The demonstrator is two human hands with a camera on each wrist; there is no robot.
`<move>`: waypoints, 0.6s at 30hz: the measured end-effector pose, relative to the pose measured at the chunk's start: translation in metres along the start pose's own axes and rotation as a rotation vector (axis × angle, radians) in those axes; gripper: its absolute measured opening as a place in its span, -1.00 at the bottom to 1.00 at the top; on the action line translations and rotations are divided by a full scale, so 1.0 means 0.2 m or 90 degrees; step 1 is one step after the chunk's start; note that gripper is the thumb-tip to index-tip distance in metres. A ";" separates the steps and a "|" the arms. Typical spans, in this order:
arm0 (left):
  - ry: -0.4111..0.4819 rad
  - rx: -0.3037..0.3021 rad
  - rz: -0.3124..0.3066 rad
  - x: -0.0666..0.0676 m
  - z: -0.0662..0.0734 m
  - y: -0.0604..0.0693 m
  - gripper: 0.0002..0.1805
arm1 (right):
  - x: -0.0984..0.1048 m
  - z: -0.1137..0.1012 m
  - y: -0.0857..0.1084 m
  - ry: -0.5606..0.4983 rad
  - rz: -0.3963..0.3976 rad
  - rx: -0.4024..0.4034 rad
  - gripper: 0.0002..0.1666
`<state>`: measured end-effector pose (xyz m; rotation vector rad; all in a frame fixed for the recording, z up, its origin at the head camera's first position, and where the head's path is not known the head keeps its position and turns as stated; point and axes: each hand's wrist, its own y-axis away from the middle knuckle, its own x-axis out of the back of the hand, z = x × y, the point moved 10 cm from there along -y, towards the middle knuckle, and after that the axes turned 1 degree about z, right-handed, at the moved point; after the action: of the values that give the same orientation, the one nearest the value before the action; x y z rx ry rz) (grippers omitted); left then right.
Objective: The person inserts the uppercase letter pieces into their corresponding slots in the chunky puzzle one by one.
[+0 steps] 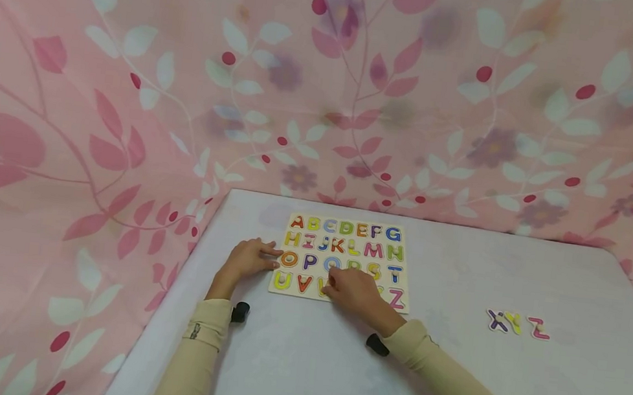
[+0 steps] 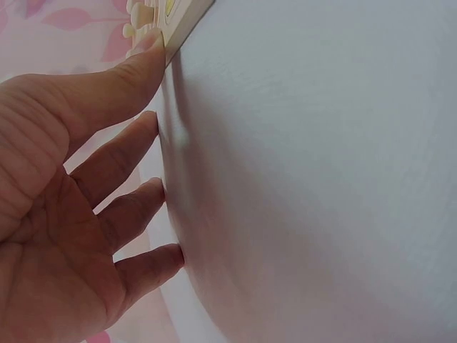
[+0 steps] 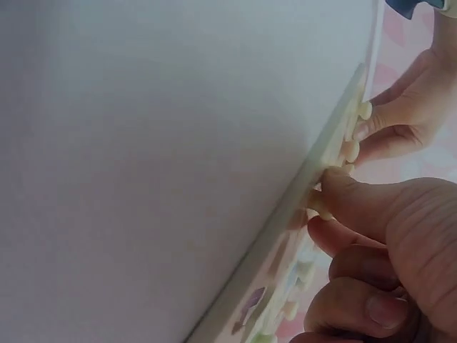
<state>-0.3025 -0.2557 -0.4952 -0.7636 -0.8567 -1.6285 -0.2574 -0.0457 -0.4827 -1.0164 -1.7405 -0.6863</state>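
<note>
A wooden alphabet puzzle board [image 1: 305, 296] with knobbed, coloured letters lies on the table. My right hand [image 1: 357, 291] is over its bottom row, pinching the knob [image 3: 318, 204] of the W puzzle piece [image 1: 321, 285] between thumb and index finger. Most of that piece is covered by the hand. In the right wrist view the other fingers curl beneath. My left hand [image 1: 247, 260] is at the board's left edge. Its thumb [image 2: 136, 75] touches the edge, while the other fingers, spread, rest on the tabletop.
Loose X [image 1: 496, 320], Y [image 1: 513, 322] and Z [image 1: 538, 328] pieces lie to the right of the board on the white tablecloth [image 1: 461, 266]. A pink floral curtain [image 1: 450, 108] hangs behind and to the left of the table.
</note>
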 end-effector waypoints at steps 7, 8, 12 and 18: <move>-0.001 0.011 -0.012 -0.02 0.00 -0.01 -0.59 | 0.04 0.06 0.04 -0.020 -0.009 -0.037 -0.73; -0.001 0.011 -0.012 -0.02 0.00 -0.01 -0.59 | 0.05 0.07 0.05 -0.028 -0.008 -0.044 -0.73; -0.001 0.013 -0.006 -0.01 0.00 -0.01 -0.59 | 0.12 0.14 0.10 -0.039 0.000 -0.064 -0.76; 0.005 0.010 -0.001 -0.01 0.00 0.00 -0.59 | 0.24 0.31 0.23 -0.026 0.010 -0.098 -0.70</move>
<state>-0.3029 -0.2548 -0.4977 -0.7451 -0.8643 -1.6226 -0.2548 0.0415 -0.4612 -1.1555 -1.7336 -0.8045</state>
